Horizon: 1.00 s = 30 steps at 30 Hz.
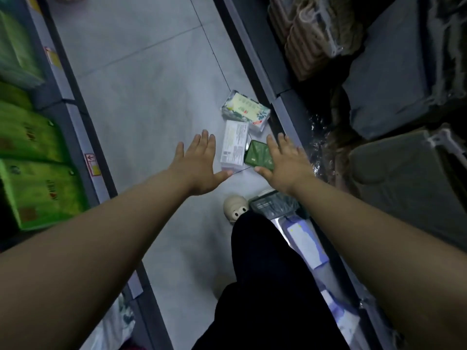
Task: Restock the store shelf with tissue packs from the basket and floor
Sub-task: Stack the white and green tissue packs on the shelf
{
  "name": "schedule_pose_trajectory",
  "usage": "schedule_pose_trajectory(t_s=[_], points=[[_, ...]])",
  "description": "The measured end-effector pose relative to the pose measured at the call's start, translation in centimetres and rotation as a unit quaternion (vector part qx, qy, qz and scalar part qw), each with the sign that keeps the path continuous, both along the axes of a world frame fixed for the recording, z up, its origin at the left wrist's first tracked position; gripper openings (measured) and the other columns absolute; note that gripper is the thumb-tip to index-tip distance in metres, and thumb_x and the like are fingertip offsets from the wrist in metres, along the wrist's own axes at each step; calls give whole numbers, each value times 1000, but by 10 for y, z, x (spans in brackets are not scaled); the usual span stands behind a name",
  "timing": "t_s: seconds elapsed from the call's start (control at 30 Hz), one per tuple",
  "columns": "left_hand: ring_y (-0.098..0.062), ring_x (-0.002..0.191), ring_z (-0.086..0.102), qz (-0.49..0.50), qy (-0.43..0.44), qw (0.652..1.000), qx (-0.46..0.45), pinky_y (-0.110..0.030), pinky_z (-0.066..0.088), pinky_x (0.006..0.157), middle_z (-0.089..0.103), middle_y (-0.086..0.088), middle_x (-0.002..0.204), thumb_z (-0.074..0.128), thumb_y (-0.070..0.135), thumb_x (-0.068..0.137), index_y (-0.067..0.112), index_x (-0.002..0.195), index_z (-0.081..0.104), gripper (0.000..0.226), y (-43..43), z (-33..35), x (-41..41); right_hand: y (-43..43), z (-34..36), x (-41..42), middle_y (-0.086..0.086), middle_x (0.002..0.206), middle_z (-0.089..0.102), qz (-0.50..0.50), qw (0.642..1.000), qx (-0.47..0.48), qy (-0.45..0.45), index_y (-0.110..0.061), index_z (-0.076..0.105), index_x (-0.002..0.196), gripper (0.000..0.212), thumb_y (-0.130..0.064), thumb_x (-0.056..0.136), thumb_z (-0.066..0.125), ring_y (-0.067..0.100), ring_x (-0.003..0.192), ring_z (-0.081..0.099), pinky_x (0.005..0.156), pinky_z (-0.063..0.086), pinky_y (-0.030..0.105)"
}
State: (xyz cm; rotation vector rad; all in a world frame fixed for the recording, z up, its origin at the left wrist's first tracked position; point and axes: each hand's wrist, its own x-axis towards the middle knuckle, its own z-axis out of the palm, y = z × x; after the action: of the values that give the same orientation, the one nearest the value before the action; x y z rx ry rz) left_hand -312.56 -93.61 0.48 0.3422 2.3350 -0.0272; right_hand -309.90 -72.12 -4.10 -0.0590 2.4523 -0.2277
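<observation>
Above the aisle floor (141,102), left hand (199,165) splayed, holding nothing; right hand (285,162) splayed over green tissue pack (257,155), contact unclear

Your right hand (285,165) covered the green pack's (257,154) right edge; whether it touched was unclear. The white pack's (233,145) print was too small to read. Your leg (265,274) hid most of your shoe (233,208) and, with your right forearm (353,223), part of the dark pack (273,205). The view's left edge cut off the blurred shelf packs (38,188).
</observation>
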Motion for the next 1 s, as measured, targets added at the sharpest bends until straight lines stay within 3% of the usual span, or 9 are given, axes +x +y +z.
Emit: schedule_pose_trajectory(t_s=[0.23,0.57,0.83,1.0], points=[[-20,149,-14,-26,-27,999,-5,-49,-5,118,-20,-7,160,32,63,94,11,152,-15,91,-18,-50,15,-24,-48,23,12,162,-14,-26,999,-20,-26,-18,-12,154,85,-64,95,29,26,149,-14,121,-2,45],[-21,149,-15,-43,-48,998,10,-49,-7,117,-21,-7,160,33,63,94,12,152,-16,91,-23,-156,-66,-33,-137,-31,11,162,-11,-42,996,-25,-69,-19,-9,155,84,-62,95,33,25,150,-11,121,0,45],[-24,150,-8,-7,-92,995,39,-50,1,119,-14,-9,162,41,60,93,11,153,-9,92,-32,-267,-79,-57,-223,-44,12,163,2,-65,992,-37,-101,-18,-4,155,82,-60,96,33,26,151,-1,121,3,46],[-33,149,6,76,-127,986,77,-53,13,118,-4,-12,162,49,58,91,19,155,-3,91,-23,-343,-84,-70,-290,-56,11,158,25,-209,963,-113,-124,-13,12,154,79,-52,96,47,29,144,26,114,28,43]])
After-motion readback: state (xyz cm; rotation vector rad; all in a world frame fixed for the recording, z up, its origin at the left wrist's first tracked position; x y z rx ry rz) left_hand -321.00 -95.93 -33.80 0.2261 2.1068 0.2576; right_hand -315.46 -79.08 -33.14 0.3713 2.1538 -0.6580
